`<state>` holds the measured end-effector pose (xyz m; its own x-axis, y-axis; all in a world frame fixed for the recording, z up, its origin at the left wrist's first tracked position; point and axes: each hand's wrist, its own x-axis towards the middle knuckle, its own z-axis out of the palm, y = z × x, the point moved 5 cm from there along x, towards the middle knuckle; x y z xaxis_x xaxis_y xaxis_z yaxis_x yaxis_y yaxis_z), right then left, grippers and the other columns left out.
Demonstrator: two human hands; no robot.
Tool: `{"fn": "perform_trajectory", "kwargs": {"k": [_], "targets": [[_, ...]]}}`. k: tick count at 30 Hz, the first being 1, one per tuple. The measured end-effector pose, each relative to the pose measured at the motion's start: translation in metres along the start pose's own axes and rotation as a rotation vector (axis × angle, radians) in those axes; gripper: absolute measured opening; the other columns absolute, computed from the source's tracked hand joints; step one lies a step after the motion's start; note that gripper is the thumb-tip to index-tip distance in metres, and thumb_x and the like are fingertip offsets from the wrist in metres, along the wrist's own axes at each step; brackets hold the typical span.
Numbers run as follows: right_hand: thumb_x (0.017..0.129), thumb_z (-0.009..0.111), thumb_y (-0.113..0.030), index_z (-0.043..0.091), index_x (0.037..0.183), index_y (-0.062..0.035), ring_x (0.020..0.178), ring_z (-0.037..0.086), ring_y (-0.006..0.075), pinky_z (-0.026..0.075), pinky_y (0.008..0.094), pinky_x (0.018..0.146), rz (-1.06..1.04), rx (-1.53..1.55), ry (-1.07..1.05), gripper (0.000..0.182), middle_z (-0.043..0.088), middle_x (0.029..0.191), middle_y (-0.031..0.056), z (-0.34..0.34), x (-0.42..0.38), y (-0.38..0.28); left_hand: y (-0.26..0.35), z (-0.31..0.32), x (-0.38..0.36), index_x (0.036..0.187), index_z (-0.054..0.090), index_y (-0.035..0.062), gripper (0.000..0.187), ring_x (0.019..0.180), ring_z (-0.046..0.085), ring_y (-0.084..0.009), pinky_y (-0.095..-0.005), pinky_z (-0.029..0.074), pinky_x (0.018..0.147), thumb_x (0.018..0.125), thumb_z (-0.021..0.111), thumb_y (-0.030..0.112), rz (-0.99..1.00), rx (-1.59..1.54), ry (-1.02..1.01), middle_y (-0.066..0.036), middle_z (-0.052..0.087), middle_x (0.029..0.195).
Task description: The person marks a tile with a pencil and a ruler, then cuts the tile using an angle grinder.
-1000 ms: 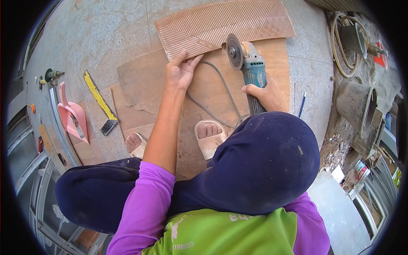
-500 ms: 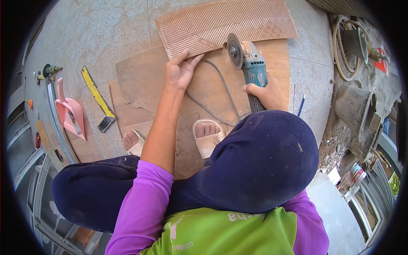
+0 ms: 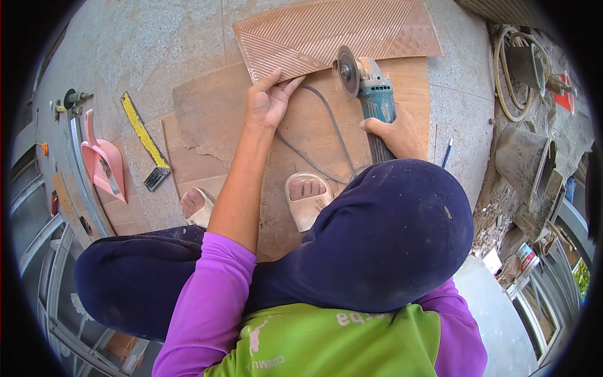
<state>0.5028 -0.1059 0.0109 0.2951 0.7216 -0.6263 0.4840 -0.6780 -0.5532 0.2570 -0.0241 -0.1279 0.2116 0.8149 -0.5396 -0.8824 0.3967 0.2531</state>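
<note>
My left hand (image 3: 271, 103) grips the near left corner of a ribbed, reddish-brown tile (image 3: 339, 34), thumb on top and fingers under its edge. My right hand (image 3: 399, 133) is wrapped round the body of a teal angle grinder (image 3: 379, 103). The grinder's cutting disc (image 3: 347, 72) stands upright, right at the tile's near edge. From the grinder a grey cord (image 3: 336, 129) loops over the brown board (image 3: 213, 113) on the floor beneath.
Left of my feet lie a yellow-bladed square (image 3: 143, 129) and a pink dustpan (image 3: 94, 151). A pencil (image 3: 447, 152) is on the floor at right. Beyond it are a coiled hose (image 3: 502, 75) and a dirty bucket (image 3: 520, 151). My sandalled foot (image 3: 308, 200) rests near the cord.
The tile and my left hand sit very slightly further right in the view. The grinder has barely shifted, and both hands keep their hold.
</note>
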Motion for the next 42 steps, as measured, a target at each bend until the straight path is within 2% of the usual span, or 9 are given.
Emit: {"fn": "perform_trajectory", "kwargs": {"k": [16,22,25,42], "targets": [[0.069,0.083,-0.029,0.069,0.105,0.0028,0.076,0.068,0.0257,0.052,0.0394,0.071,0.025,-0.018,-0.007,0.05,0.071,0.087,0.0167,0.0026,0.0024,0.0037,0.0001,-0.0006,-0.0002,0.13,0.054,-0.0099,0.032,0.127,0.06,-0.0398,-0.0615,0.042,0.119,0.099,0.059,-0.001,-0.001,0.006,0.004,-0.025,0.064,0.13],[0.072,0.083,-0.033,0.068,0.106,0.0035,0.072,0.067,0.023,0.052,0.0368,0.067,-0.02,-0.025,0.009,0.052,0.07,0.085,0.0144,0.004,0.0035,0.0053,0.0001,0.0019,-0.0018,0.13,0.053,-0.0097,0.033,0.126,0.06,-0.04,-0.0615,0.042,0.119,0.098,0.059,-0.002,-0.001,0.004,0.016,-0.025,0.063,0.13],[0.07,0.083,-0.029,0.07,0.103,0.0029,0.075,0.067,0.0252,0.052,0.039,0.07,0.019,-0.016,-0.009,0.047,0.071,0.084,0.0159,0.0032,0.0014,0.0012,-0.0001,0.0009,-0.0019,0.13,0.053,-0.0096,0.033,0.126,0.06,-0.0402,-0.0614,0.042,0.119,0.098,0.059,-0.002,-0.001,0.002,0.013,-0.025,0.063,0.13],[0.071,0.083,-0.029,0.069,0.102,0.0048,0.072,0.068,0.0244,0.052,0.0391,0.067,0.025,-0.009,0.006,0.047,0.071,0.083,0.0159,0.0045,0.0016,0.0081,0.0001,0.0004,-0.0002,0.13,0.053,-0.0101,0.034,0.127,0.06,-0.0409,-0.0621,0.043,0.119,0.098,0.06,-0.002,0.002,-0.008,0.002,-0.025,0.063,0.131]]}}
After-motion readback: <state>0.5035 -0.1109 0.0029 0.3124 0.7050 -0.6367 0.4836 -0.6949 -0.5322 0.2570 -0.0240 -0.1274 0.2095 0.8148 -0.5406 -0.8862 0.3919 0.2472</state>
